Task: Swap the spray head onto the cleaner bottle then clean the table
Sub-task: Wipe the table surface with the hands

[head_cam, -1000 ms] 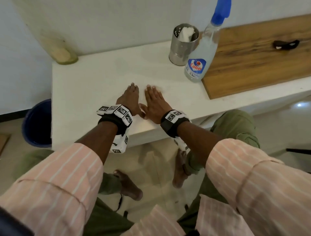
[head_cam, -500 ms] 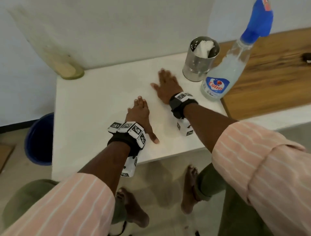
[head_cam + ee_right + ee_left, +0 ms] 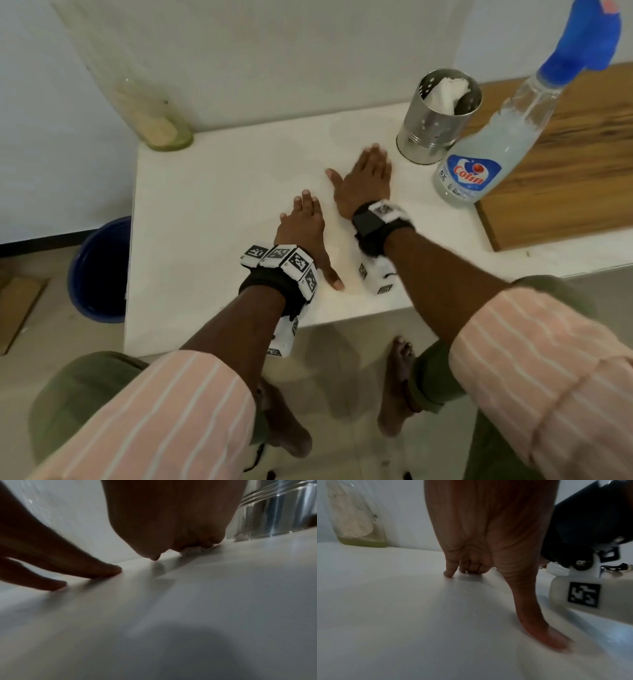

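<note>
Both your palms lay flat on the white worktop (image 3: 205, 212)

Your left hand (image 3: 303, 222) held nothing, grip wide; your right hand (image 3: 368, 178) likewise, fingers just beside the steel cup (image 3: 435, 130).

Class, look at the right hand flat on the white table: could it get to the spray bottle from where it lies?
Probably yes. The right hand lies open near the spray bottle; only the steel holder stands close by, behind the direct path.
</note>
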`<state>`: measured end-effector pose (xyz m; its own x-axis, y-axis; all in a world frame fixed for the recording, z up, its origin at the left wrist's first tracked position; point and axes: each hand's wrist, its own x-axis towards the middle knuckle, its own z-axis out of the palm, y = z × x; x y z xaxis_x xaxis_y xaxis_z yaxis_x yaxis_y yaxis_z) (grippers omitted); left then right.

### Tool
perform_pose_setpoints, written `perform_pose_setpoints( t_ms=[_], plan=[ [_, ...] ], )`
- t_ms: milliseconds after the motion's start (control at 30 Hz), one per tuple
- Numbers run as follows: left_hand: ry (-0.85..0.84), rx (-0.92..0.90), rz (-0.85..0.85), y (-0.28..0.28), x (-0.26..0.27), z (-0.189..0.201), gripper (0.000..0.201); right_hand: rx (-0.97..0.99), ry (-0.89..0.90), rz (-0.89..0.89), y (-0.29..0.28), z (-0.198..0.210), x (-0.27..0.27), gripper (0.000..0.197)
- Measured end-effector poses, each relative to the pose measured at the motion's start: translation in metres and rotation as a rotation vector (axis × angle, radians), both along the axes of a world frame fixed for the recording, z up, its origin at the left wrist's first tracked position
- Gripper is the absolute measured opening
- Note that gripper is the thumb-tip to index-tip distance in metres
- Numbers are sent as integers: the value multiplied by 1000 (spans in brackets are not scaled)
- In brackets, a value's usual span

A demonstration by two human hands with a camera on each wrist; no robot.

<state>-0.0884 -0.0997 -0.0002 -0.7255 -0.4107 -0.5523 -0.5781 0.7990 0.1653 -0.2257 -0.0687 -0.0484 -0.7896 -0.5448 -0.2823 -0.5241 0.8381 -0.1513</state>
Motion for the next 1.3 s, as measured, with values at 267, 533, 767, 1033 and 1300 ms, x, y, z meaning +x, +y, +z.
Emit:
perform_pose_setpoints(
  t_ms=[267, 533, 767, 1033, 1300],
  plan=[
    [227, 106, 161, -14, 35, -4, 160, -107, -96, 208, -13, -1, -4, 82],
    [116, 62, 251, -32, 72, 2, 154, -102, -170, 555, -85, 5, 46, 90],
    [80, 39, 250, -46, 67, 0, 164, -61, -66, 290, -94, 0, 8, 83],
    [90, 25, 227, -53, 68, -5, 169, -32, -190, 645, -149, 9, 55, 87],
    [87, 8, 227, -52, 71, -2, 166, -28, -125, 366, -79, 5, 21, 84]
  ],
)
